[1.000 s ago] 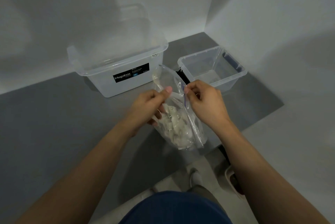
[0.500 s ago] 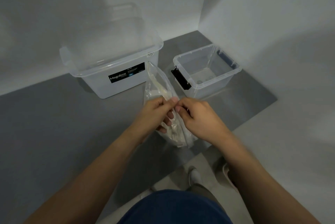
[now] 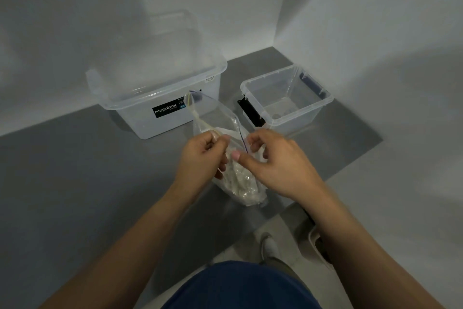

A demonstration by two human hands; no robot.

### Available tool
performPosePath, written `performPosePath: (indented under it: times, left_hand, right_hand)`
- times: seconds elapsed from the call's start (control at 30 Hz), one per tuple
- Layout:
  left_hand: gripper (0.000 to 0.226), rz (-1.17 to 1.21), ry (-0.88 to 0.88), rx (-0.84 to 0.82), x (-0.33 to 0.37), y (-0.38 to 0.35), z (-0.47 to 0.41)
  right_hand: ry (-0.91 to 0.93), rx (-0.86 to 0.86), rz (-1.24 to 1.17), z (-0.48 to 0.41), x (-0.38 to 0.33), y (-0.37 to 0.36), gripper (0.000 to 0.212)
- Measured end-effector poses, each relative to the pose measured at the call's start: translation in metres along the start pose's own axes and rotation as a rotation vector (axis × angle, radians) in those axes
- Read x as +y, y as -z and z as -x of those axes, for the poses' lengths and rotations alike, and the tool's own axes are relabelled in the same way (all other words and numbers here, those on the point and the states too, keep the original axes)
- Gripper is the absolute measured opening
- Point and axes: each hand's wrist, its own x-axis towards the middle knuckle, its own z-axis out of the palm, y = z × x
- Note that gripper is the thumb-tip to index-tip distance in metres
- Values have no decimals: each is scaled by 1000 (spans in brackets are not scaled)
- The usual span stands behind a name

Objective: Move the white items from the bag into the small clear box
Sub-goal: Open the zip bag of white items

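Head view: bag held at its mouth, small clear box to the right.
Your left hand pinches one lip and your right hand the other, with the white items heaped at the bottom. The bag's long axis runs away from you; the small clear box lies just beyond your right hand, the nearer one.

Glossy clear plastic bag and small box; matt grey tabletop.

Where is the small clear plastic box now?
Head view: the small clear plastic box stands right of centre on the grey surface, beside the large clear tub, beyond the right hand.
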Motion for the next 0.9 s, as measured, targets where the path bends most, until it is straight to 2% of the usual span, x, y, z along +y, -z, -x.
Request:
performPosePath:
  times: [0.07, 0.13, 0.27, 0.37, 0.47, 0.57, 0.63, 0.7, 0.77, 0.83, 0.9]
  left_hand:
    - [39, 6, 15, 2, -1, -3, 2]
    - [45, -14, 52, -59, -4, -7, 5]
    - [43, -8, 139, -235, -9, -12, 9]
    - [30, 36, 85, -215, -9, -11, 10]
    - [29, 1, 39, -146, -9, -6, 13]
    - [28, -54, 26, -198, -8, -1, 20]
    - [28, -46, -9, -166, -6, -2, 26]
    - [25, 1, -57, -39, -5, -4, 31]
    - [21, 65, -66, 31, -4, -8, 35]
    - [18, 82, -54, 46, -4, -11, 38]
    - [18, 39, -66, 41, -7, -13, 40]
  right_hand:
    - [19, 1, 86, 3, 5, -7, 29]
    - [21, 5, 71, 5, 9, -13, 17]
    - [-106, -15, -243, 6, 16, -15, 14]
    - [-192, 42, -340, 4, 23, -11, 16]
    - [-204, 235, -170, -1, 28, -4, 14]
    - [-152, 322, -10, -8, 22, 5, 16]
    - [-116, 282, -49, -9, 14, 10, 19]
    - [-101, 163, -90, -2, 6, 15, 27]
    - [-56, 43, 45, 8, 1, 16, 38]
    - [-3, 22, 180, 15, 3, 15, 33]
    - [-23, 77, 189, 15, 10, 13, 18]
